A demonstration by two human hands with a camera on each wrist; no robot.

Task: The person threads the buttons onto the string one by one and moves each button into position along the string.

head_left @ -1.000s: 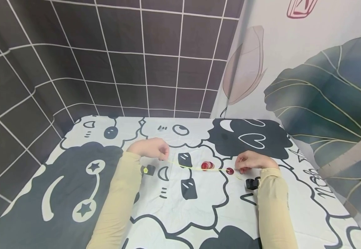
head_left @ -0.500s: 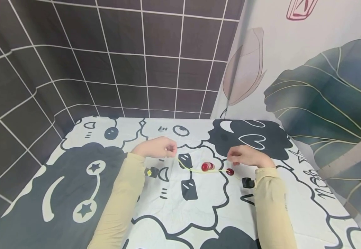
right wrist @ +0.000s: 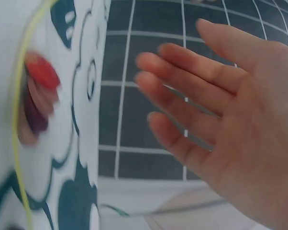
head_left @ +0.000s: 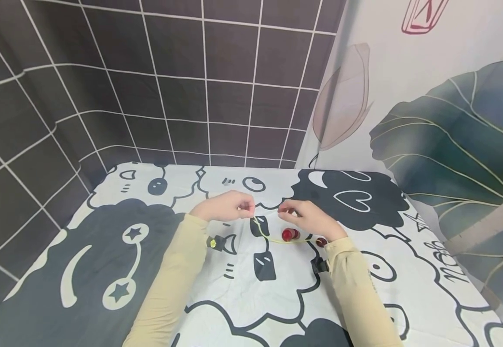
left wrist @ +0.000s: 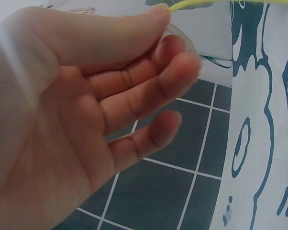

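My left hand (head_left: 228, 205) pinches the end of a thin yellow string (head_left: 277, 241) between thumb and fingertips, above the tablecloth. From there the string sags to the right, as far as a dark red, round bead-like piece (head_left: 321, 242) beside the right wrist. The left wrist view shows the yellow string (left wrist: 201, 4) coming out at the thumb tip. My right hand (head_left: 308, 218) hovers across from the left, fingers loosely bent and holding nothing. Below it on the cloth lies a small group of red and pinkish round pieces (head_left: 290, 234), blurred in the right wrist view.
A white and dark grey cartoon-print cloth (head_left: 234, 308) covers the table. Behind it hangs a dark curtain with a white grid (head_left: 173, 96). At the right is a pale backdrop with a large leaf print (head_left: 464, 140). Both wrists carry small black cameras.
My right hand has left the string's right end, rising and moving left toward the other hand. My left hand has shifted slightly right with its string end, and the string hangs slacker.
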